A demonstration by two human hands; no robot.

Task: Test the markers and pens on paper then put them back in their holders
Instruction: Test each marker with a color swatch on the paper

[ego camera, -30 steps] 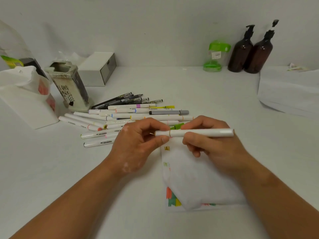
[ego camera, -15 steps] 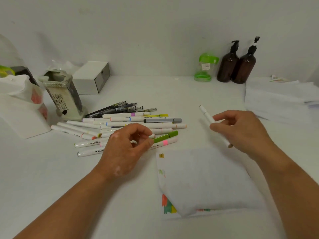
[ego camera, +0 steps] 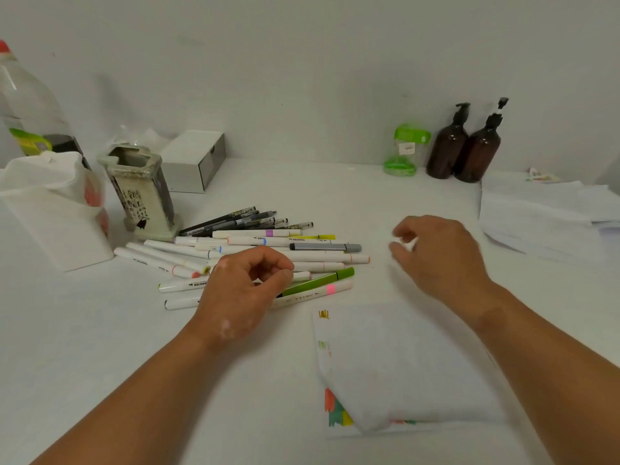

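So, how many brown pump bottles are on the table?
2. The left bottle stands at the back by the wall, just right of the green container; the right bottle is beside it. None seems hidden.

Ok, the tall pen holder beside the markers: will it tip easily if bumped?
Possibly: the pen holder stands tall and narrow, with no pens showing inside, so a knock near the rim might tip it. Its wider foot should steady it somewhat.

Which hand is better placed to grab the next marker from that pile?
The left hand: it sits over the marker pile, right beside the green marker. The right hand is off to the side of the pile, blurred, possibly holding something white.
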